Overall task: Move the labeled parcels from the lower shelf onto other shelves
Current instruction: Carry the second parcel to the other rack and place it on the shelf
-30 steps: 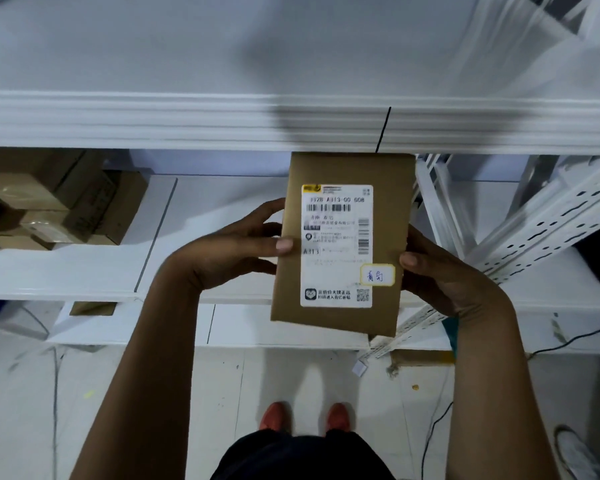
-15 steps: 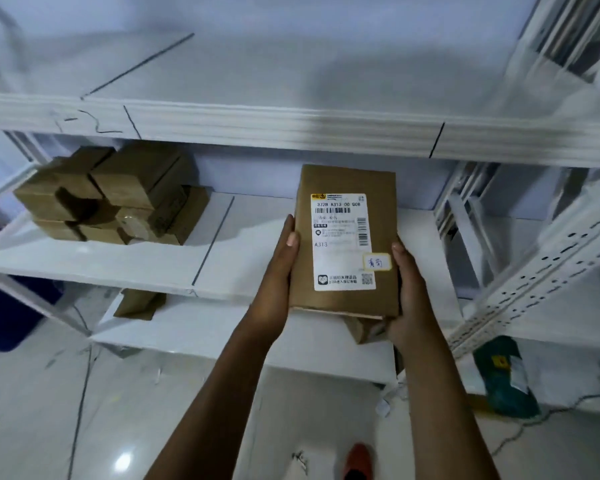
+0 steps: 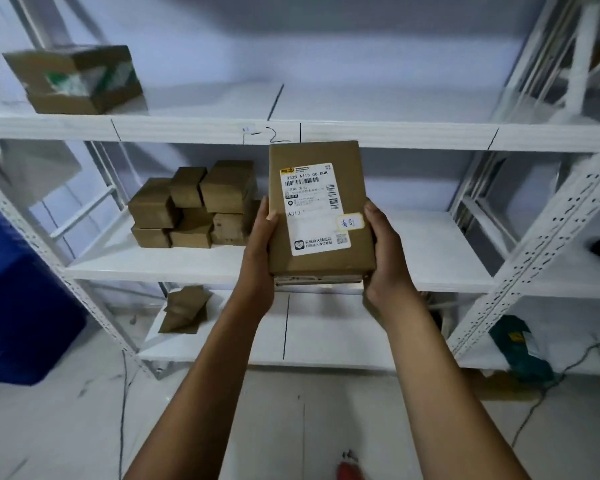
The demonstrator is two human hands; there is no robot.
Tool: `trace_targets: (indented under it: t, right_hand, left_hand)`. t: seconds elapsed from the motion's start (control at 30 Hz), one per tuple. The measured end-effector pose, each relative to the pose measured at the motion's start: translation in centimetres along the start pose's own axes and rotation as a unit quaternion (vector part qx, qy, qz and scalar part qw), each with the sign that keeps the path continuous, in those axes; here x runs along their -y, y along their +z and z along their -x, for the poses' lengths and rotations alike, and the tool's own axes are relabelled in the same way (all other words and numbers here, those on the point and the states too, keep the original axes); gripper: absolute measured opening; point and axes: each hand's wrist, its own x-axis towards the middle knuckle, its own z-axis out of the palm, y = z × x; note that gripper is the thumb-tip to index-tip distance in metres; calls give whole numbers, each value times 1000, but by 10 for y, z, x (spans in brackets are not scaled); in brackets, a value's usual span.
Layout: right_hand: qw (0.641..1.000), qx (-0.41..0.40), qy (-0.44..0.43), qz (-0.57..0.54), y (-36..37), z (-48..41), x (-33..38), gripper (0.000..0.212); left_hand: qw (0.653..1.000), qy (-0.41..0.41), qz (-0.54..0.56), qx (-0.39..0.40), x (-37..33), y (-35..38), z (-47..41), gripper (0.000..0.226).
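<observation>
The parcel (image 3: 321, 209) is a flat brown box with a white label (image 3: 314, 207) facing up, held in the air in front of the middle shelf (image 3: 430, 268). The left hand (image 3: 258, 258) and right hand (image 3: 385, 261) clamp its long edges, thumbs over the top. It looks stiff and probably light; the smooth cardboard could slip, so a hold on both sides near the lower end suits it. A stack of boxes (image 3: 194, 206) sits on that shelf, one box (image 3: 77, 77) above.

Parcel label (image 3: 314, 209) print illegible
</observation>
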Motion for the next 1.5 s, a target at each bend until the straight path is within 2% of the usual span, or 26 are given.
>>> trace_targets:
  t: [0.13, 0.2, 0.27, 0.37, 0.43, 0.57, 0.67, 0.9, 1.03, 1.3, 1.5]
  right_hand:
    - [1000, 9, -14, -9, 48, 5, -3, 41]
    - [1000, 8, -23, -5, 66, 1, -7, 41]
    - [999, 13, -43, -2, 79, -9, -11, 38]
    - [997, 24, -75, -2, 93, -28, -15, 38]
    - [995, 30, -92, -7, 103, -45, -15, 34]
    - [991, 21, -134, -17, 132, -87, 0, 26]
    - [988, 12, -156, -9, 159, -122, 16, 26]
    - [982, 8, -183, 38, 199, -188, 24, 30]
    - [984, -3, -173, 38, 208, -232, 36, 32]
    - [995, -58, -48, 71, 205, -304, 37, 42]
    - [995, -66, -22, 73, 201, -328, 30, 36]
  left_hand:
    - [1000, 18, 8, 16, -39, -30, 7, 65]
    - [999, 41, 6, 26, -52, -43, 4, 55]
    - [999, 48, 3, 26, -62, -53, -5, 48]
    - [999, 40, 18, 17, -71, -64, -24, 52]
    - [998, 53, 18, 32, -80, -70, -42, 44]
    - [999, 51, 0, 6, -107, -77, -86, 59]
    - [998, 54, 33, 4, -131, -84, -124, 48]
    - [998, 55, 23, -8, -168, -93, -196, 49]
    - [998, 59, -31, 1, -188, -82, -243, 43]
    - [992, -13, -123, -4, -192, -75, -311, 49]
    - [995, -59, -84, 19, -186, -77, -337, 56]
